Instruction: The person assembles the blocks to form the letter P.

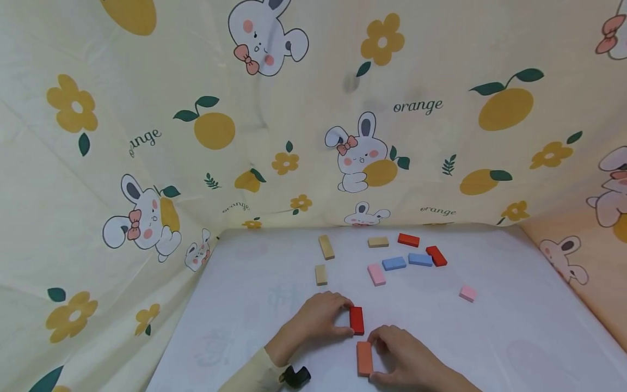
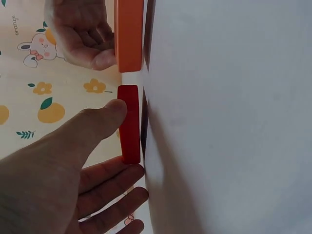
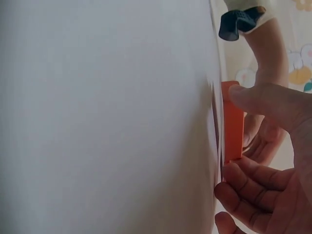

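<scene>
My left hand [image 1: 320, 316] pinches a red block [image 1: 356, 320] end to end, its thumb at the near end and a forefinger at the far end. The left wrist view shows the thumb on that red block [image 2: 128, 124], with the other fingers spread below. Just nearer, my right hand [image 1: 404, 354] pinches an orange block [image 1: 364, 359] by its two ends. In the right wrist view the thumb lies at the top of the orange block [image 3: 233, 122] and fingertips are at its bottom. A small gap separates the two blocks.
Farther back on the white table [image 1: 245, 305] lie tan blocks [image 1: 326, 247], blue blocks [image 1: 394, 263], red blocks [image 1: 409, 239] and a pink block [image 1: 376, 274]. A small pink block [image 1: 467, 293] is off to the right. A patterned cloth [image 1: 294, 109] hangs behind.
</scene>
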### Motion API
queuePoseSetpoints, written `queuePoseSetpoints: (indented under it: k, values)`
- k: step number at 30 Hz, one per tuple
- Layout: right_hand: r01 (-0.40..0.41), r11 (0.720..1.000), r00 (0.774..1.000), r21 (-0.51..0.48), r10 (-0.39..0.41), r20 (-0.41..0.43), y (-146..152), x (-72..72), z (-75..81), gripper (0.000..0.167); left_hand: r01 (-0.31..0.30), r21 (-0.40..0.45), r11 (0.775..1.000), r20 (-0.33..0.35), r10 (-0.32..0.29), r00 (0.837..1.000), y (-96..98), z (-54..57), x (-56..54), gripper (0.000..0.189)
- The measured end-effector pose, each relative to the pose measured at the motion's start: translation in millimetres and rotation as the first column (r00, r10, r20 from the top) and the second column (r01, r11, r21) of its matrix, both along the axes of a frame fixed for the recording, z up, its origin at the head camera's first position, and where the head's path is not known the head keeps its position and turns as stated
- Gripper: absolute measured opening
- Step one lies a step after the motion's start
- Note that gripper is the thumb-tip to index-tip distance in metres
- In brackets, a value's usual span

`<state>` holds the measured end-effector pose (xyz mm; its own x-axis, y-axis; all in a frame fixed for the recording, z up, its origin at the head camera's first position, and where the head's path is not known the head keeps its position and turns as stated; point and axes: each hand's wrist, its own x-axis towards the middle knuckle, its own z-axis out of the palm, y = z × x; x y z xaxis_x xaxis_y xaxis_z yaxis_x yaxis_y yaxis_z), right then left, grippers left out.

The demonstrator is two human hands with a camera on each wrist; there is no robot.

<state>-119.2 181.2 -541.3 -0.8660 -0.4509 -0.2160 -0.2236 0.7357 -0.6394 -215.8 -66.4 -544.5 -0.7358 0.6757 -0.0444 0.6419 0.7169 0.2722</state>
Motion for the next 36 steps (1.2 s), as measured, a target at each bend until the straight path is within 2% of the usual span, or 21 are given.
queuePoseSetpoints:
  k: [6, 12, 23, 27, 36]
  values:
    - [0.022, 1.0, 0.998, -0.002, -0.022, 0.061, -6, 3.6, 0.8, 0.064, 0.002, -0.019, 1.0, 0.003, -0.002, 1.0, -0.9, 1.3, 8.9, 0.056]
    - [0.002, 1.0, 0.999, 0.023, -0.003, 0.036, -6, 5.8, -0.9, 0.066, -0.007, -0.03, 1.0, -0.011, 0.007, 1.0, -0.5, 2.8, 15.2, 0.057]
    - [0.016, 1.0, 0.999, 0.001, -0.016, 0.042, -7, 8.2, 0.3, 0.064, -0.021, 0.02, 1.0, -0.01, 0.021, 1.0, -1.8, -0.7, 14.4, 0.046]
    - [0.034, 0.999, 0.998, 0.01, -0.035, 0.048, -8, 9.3, 0.5, 0.067, -0.007, 0.006, 1.0, -0.027, 0.007, 1.0, -0.9, -0.5, 15.5, 0.045]
    - [0.059, 0.998, 0.998, 0.034, -0.06, 0.036, -10, 11.2, 3.4, 0.07, -0.014, -0.022, 1.0, -0.013, 0.014, 1.0, 1.5, 1.9, 19.7, 0.047]
